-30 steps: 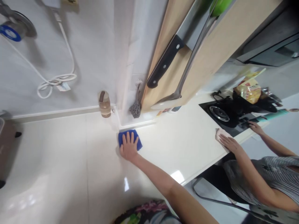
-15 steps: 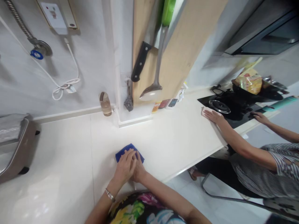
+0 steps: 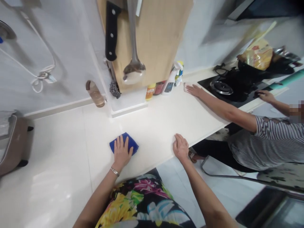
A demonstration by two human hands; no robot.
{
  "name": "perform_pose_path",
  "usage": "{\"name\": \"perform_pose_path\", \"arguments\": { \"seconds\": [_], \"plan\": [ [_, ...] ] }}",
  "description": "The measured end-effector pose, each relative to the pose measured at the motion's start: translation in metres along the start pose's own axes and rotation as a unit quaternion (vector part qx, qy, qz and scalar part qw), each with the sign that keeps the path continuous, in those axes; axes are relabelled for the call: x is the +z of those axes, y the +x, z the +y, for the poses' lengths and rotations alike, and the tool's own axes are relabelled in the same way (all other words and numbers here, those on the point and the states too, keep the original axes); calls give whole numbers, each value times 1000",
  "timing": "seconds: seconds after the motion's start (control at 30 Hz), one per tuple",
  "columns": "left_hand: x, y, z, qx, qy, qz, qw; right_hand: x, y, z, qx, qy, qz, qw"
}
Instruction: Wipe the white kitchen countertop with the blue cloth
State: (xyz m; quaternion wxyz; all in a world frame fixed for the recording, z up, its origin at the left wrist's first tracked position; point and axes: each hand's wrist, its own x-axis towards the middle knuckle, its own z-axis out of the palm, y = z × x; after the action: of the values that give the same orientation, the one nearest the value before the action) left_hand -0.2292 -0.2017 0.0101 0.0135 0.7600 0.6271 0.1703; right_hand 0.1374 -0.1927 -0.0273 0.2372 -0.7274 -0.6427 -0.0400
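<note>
Glossy white counter (image 3: 156, 123) bends around a wall corner and reflects light; pale wall (image 3: 64, 47) behind. Wooden board (image 3: 156, 41) stands upright, ladle (image 3: 134, 41) in front, presumably placed for easy reach. Black cooktop (image 3: 237, 100) lies farther along, near a co-worker's hand (image 3: 195, 91). Blue cloth (image 3: 133, 146) lies on the counter under my left hand (image 3: 121, 152), palm down, fingers spread wide, probably to distribute pressure. My right hand (image 3: 181, 147) is at the front edge, fingers bent close together, possibly bracing; cannot tell whether it holds anything.

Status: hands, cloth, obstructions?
Left hand flat on blue cloth. Right hand at edge of counter, off cloth. Co-worker's hand, spray bottle farther along, not blocking cloth.
</note>
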Motion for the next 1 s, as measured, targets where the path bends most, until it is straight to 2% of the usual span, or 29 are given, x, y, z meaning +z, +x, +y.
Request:
{"name": "perform_pose_path", "arguments": {
  "seconds": [0.17, 0.27, 0.37, 0.5, 0.67, 0.77, 0.83, 0.9, 1.0],
  "plan": [
    [-1, 1, 3, 16, 16, -41, 999, 9, -2, -1, 31, -12, 19, 999],
    [-1, -2, 19, 46, 21, -68, 996, 7, 2, -1, 36, -5, 7, 999],
    [1, -8, 52, 101, 3, -108, 989, 3, 4, -1, 48, -1, -4, 999],
    [10, -10, 108, 170, -50, -156, 972, -2, 6, -2, 57, -14, -22, 998],
    [38, 7, 170, 181, -96, -168, 964, -5, 4, 0, 47, -22, -38, 998],
    [56, 19, 194, 188, -121, -160, 961, -5, 0, 6, 22, -19, -32, 999],
    [63, 24, 200, 193, -132, -151, 960, -3, -2, 10, 9, -12, -16, 1000],
    [65, 23, 198, 191, -132, -143, 962, 0, -4, 13, 2, -2, 3, 1000],
    [57, 11, 176, 162, -113, -128, 972, 3, -8, 17, -19, 18, 17, 1000]
  ]
}}
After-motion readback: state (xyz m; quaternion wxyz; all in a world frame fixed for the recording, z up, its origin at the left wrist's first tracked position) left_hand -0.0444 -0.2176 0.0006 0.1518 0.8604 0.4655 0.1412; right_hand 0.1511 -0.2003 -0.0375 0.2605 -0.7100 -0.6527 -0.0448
